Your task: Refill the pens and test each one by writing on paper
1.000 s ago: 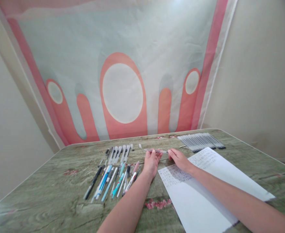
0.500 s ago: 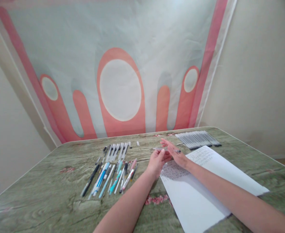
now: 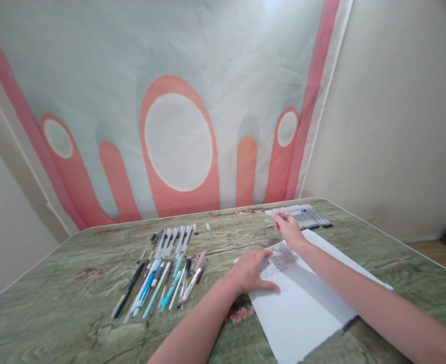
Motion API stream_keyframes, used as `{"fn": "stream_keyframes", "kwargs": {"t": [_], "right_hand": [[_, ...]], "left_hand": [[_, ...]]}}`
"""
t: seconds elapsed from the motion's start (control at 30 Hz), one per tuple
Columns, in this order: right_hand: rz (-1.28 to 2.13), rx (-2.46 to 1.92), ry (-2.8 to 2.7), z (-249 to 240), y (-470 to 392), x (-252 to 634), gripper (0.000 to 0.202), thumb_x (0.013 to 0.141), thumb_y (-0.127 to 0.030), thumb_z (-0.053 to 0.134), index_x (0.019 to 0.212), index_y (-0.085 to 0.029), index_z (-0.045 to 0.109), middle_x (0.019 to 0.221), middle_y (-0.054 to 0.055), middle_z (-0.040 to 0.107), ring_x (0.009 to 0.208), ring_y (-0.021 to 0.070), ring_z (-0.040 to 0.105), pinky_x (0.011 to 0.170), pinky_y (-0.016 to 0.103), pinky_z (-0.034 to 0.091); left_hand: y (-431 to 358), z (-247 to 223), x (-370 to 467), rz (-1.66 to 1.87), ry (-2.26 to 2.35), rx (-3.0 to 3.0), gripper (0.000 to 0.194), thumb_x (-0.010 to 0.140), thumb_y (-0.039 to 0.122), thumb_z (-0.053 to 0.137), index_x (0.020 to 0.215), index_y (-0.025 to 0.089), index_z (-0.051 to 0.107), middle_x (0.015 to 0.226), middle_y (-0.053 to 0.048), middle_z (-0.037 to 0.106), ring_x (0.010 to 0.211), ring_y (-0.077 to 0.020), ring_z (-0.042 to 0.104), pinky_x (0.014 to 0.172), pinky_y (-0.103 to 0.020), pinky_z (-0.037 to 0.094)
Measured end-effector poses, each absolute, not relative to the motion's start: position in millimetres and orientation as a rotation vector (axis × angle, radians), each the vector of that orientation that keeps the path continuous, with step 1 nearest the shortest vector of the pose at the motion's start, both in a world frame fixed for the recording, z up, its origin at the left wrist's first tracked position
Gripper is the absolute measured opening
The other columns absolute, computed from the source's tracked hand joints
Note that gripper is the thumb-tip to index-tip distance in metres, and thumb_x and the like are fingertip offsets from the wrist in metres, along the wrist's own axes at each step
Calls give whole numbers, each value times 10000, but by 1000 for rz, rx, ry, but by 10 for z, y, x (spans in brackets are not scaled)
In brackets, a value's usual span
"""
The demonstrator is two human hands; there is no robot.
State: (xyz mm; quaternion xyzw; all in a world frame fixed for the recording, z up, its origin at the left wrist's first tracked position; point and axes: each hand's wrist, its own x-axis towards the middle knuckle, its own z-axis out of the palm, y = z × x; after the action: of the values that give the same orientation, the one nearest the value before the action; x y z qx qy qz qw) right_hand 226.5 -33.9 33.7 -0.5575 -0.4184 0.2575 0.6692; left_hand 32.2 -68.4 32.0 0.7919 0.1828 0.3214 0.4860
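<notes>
My left hand point(image 3: 250, 273) lies with thumb and fingers spread on the left edge of a white sheet of paper point(image 3: 302, 303), whose upper part bears rows of handwriting. Beyond the sheet's top edge, my right hand point(image 3: 289, 230) pinches a slim clear pen point(image 3: 294, 214) with a dark end, held nearly level. The pen is over or beside a neat row of similar clear pens with dark ends point(image 3: 314, 218); whether it touches them I cannot tell.
Assorted pens point(image 3: 157, 290) in blue, teal, white, pink and black lie on the wood-patterned table point(image 3: 75, 303) at left. Behind them are several whitish pen parts point(image 3: 175, 240) and small dark pieces. A small white piece point(image 3: 208, 227) lies farther right.
My right hand has moved away from the left, carrying the pen to the row at the back. My left hand has let go of the pen and come down onto the paper.
</notes>
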Motion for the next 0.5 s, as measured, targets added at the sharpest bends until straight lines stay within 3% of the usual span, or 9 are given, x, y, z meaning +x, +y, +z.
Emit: {"fn": "stream_keyframes", "kwargs": {"t": [0.2,0.33,0.5], "right_hand": [[890,-1352,-954,126,-911,2400,219,685,-396,576,737,-188,529,613,-11,552,559,116,505,508,225,381],[747,-1501,-1272,67,-1261,2562,172,723,-357,546,726,-185,540,644,-18,545,592,111,484,569,232,376],[657,-1618,-1417,42,-1350,2663,195,753,-358,496,665,-185,490,563,-43,467,506,95,404,494,225,326]], "left_hand": [[-590,291,339,500,570,2376,804,469,522,719,1152,186,460,1135,-110,522,1032,-285,484,920,-402,336],[-570,264,349,479,590,2457,800,504,583,669,1157,181,441,1155,-113,507,1037,-270,479,908,-380,355],[-569,258,351,491,585,2476,785,521,581,661,1158,178,441,1150,-110,511,1040,-262,481,906,-371,358]]}}
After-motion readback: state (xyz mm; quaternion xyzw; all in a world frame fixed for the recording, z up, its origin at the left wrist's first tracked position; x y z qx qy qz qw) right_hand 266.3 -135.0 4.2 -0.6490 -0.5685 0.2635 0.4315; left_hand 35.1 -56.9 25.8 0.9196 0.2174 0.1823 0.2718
